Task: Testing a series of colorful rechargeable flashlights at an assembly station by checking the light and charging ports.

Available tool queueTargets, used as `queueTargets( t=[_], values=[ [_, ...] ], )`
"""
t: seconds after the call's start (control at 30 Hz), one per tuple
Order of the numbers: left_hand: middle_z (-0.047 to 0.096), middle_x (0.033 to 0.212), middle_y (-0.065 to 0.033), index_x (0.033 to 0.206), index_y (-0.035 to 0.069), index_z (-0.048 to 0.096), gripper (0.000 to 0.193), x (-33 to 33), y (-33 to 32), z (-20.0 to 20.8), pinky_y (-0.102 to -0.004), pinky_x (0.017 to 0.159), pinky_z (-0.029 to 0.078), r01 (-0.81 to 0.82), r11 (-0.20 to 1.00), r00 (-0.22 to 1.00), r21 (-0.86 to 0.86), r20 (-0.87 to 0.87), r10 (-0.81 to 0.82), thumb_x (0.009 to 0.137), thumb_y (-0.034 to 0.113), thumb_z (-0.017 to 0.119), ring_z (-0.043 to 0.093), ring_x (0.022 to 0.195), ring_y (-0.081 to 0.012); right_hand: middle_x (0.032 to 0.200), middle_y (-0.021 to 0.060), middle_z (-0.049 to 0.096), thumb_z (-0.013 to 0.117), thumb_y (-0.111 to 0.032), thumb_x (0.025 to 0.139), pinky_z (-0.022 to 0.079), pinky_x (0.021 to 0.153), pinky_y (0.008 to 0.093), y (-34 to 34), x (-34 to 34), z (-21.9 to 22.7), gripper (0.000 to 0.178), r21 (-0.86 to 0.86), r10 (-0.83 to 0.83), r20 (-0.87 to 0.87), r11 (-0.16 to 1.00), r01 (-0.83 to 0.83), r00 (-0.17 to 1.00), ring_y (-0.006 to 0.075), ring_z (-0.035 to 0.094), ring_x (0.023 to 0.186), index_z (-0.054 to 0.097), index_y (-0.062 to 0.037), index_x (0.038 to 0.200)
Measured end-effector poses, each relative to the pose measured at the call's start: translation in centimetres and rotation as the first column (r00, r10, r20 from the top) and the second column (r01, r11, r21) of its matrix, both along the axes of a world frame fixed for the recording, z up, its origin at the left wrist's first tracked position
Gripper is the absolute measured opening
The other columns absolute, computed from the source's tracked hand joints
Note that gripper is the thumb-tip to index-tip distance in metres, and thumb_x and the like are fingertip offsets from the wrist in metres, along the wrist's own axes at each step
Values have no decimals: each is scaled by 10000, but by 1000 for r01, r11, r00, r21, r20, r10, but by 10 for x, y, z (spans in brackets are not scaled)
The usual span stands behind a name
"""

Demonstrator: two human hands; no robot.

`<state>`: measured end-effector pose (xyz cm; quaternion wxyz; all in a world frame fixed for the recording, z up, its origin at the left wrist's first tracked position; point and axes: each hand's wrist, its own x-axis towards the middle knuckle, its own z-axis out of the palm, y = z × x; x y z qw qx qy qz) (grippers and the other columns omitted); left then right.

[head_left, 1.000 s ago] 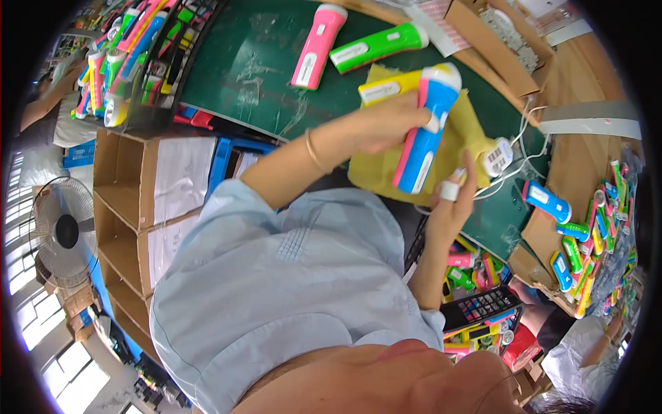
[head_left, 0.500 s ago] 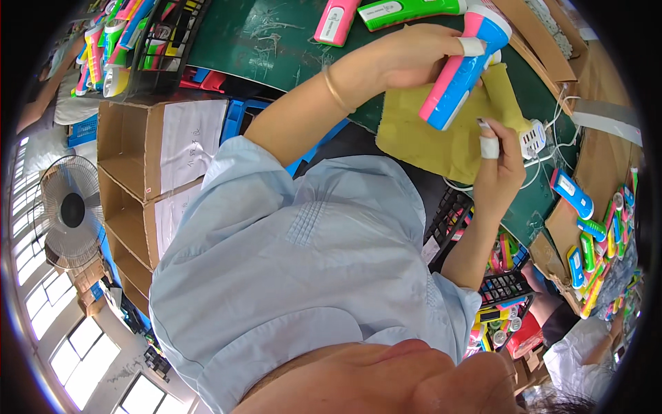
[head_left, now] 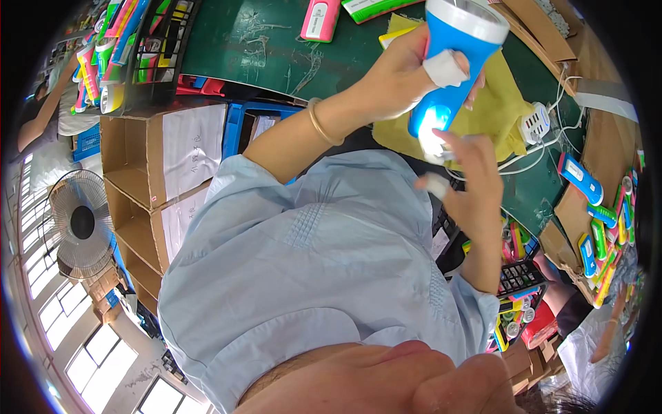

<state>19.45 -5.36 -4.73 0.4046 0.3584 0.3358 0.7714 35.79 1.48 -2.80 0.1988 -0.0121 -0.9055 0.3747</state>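
My left hand [head_left: 422, 81], with white tape round the thumb and a bracelet at the wrist, is closed around a blue flashlight [head_left: 452, 52]. Its wide white head tilts up and away, over the table. Bright light glows at the flashlight's lower end. Beside that glow is my right hand [head_left: 477, 181], fingers apart and holding nothing. Its index fingertip is at the lit end; whether it presses there I cannot tell. Tape also wraps the right thumb. Under the flashlight lies a yellow cloth [head_left: 507, 103]. A pink flashlight [head_left: 321, 19] and a green flashlight [head_left: 372, 8] lie farther back.
White charging hub [head_left: 534, 123] with cables sits right of the cloth on the green table [head_left: 276, 41]. Several flashlights fill a black crate [head_left: 155, 69] at left and a carton [head_left: 565, 224] at right. Cardboard compartments [head_left: 131, 186] and a fan [head_left: 83, 222] stand left. Other people are at both sides.
The flashlight has come closer and turned, so its blue side shows instead of pink and blue. Light now shines at its lower end. My right hand has moved up to that end.
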Motion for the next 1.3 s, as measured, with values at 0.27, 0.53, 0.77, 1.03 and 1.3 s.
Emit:
queueTargets(
  t=[0.27,0.53,0.77,1.03,1.3],
  values=[
    [550,872,-119,1163,30,414,631,15,-9,-8,-315,652,480,21,967,923,-255,378,80,865,584,377,553,713,-179,739,29,487,698,-60,572,365,526,289,-15,23,-51,376,312,160,-273,948,-70,949,175,447,638,626,-32,939],
    [555,1064,-145,1198,35,436,639,19,-31,-30,-369,809,457,-34,999,763,5,-646,29,702,312,728,557,954,-325,796,120,512,690,-103,667,438,613,322,-15,-4,-72,355,-322,-248,-141,927,192,958,261,547,701,537,24,962],
    [542,1101,-162,1193,20,421,701,30,-35,-34,-369,826,450,-118,992,716,53,-687,122,706,439,702,554,978,-337,917,108,600,722,-105,646,470,734,291,-15,1,-73,469,-537,-206,-49,830,148,977,216,599,812,542,1,1066],
    [557,897,-85,1127,45,369,423,18,-14,-12,-311,644,512,-167,903,979,-397,-178,102,783,77,614,597,727,-164,821,67,518,459,-140,900,391,703,246,-6,6,-47,212,-493,-343,207,773,400,916,133,486,766,553,24,995],
    [507,1045,-100,1229,-2,314,743,30,-26,-17,-290,805,425,-155,908,949,-389,-315,27,687,256,753,509,940,-172,672,65,504,489,-118,887,359,535,236,-4,12,-23,183,-322,-359,70,875,362,931,146,462,570,579,34,839]
  ],
)
